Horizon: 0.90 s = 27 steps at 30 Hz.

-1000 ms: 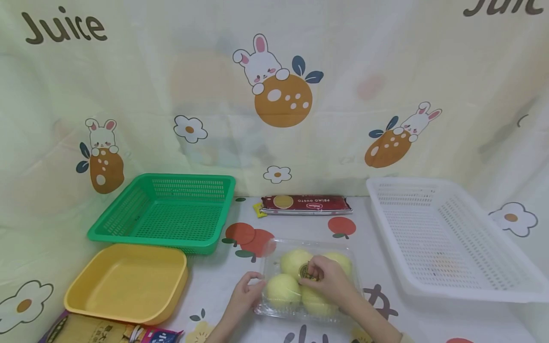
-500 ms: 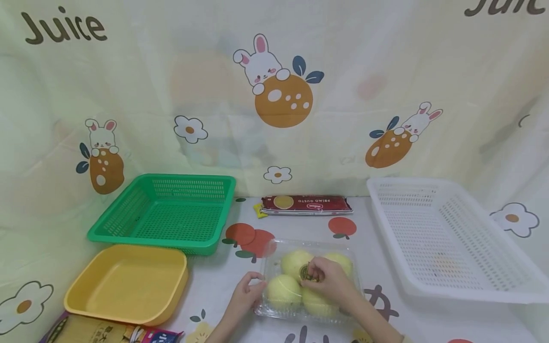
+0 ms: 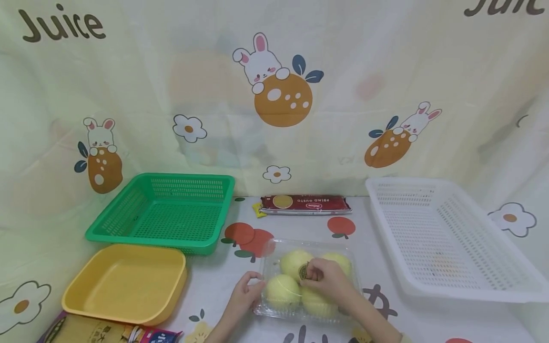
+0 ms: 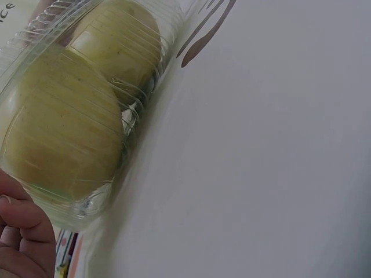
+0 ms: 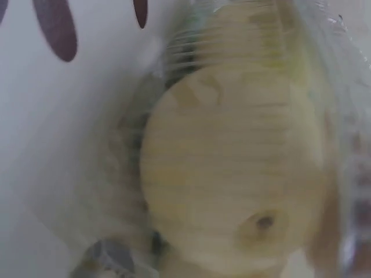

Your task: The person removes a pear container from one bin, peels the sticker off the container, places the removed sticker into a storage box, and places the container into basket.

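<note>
A clear plastic box of round yellow-green fruits sits on the table in front of me. My left hand holds its left edge, thumb and fingers bent at the rim; some of its fingers show beside the box in the left wrist view. Over the lid, my right hand has curled fingers and pinches the edge of a dark round label, which they partly cover. In the right wrist view a fruit shows blurred through the ribbed wall, and the right fingers are hidden.
At left stand a green basket and a yellow tub, with a noodle-like packet in front. A red biscuit packet and a small yellow wrapper lie at the back. A white basket stands at right.
The dark label looks narrower and more tilted beside the right fingertips than before. Both hands and the box stay almost in the same place.
</note>
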{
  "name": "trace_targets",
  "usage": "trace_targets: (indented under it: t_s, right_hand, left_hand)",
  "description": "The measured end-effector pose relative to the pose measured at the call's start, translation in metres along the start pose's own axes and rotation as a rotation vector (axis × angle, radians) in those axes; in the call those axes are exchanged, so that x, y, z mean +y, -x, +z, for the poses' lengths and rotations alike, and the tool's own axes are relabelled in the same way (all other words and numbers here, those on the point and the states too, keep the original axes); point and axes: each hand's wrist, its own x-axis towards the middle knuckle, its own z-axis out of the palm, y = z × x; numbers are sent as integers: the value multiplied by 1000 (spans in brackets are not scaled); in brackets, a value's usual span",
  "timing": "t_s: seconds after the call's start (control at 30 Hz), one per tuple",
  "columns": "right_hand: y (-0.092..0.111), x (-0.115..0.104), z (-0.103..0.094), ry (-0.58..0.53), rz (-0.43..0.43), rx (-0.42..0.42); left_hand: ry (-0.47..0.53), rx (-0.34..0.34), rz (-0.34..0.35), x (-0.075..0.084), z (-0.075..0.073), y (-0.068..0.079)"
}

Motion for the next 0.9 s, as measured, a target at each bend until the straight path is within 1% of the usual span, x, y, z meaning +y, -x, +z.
trace_targets:
  t_s: [0.07,0.13,0.17,0.2,0.3,0.57,0.73,0.8,0.9]
  right_hand:
    - [0,-1,0,20,11,-4]
    - [1,-2,1,44,3,-14]
    - [1,-3,1,54,0,-16]
    - [2,-3,2,63,-3,-16]
    - [2,-4,2,80,-34,-5]
    - [0,-4,3,74,-135,35]
    - [0,4,4,20,-141,60]
    - [0,8,2,-17,-133,39]
    - [0,13,-3,-93,-113,-49]
  left_hand:
    - [-2,-2,11,0,0,0]
    - [-3,0,12,0,1,1]
    - [-7,3,14,-3,0,0]
    - [-8,6,17,-3,1,1]
    - [-10,8,7,-2,0,0]
    - [-11,-4,18,1,-1,-2]
    - [-21,-4,6,0,-1,-2]
    - [-28,-5,2,0,-1,-2]
    - [-29,-10,8,-1,-1,-1]
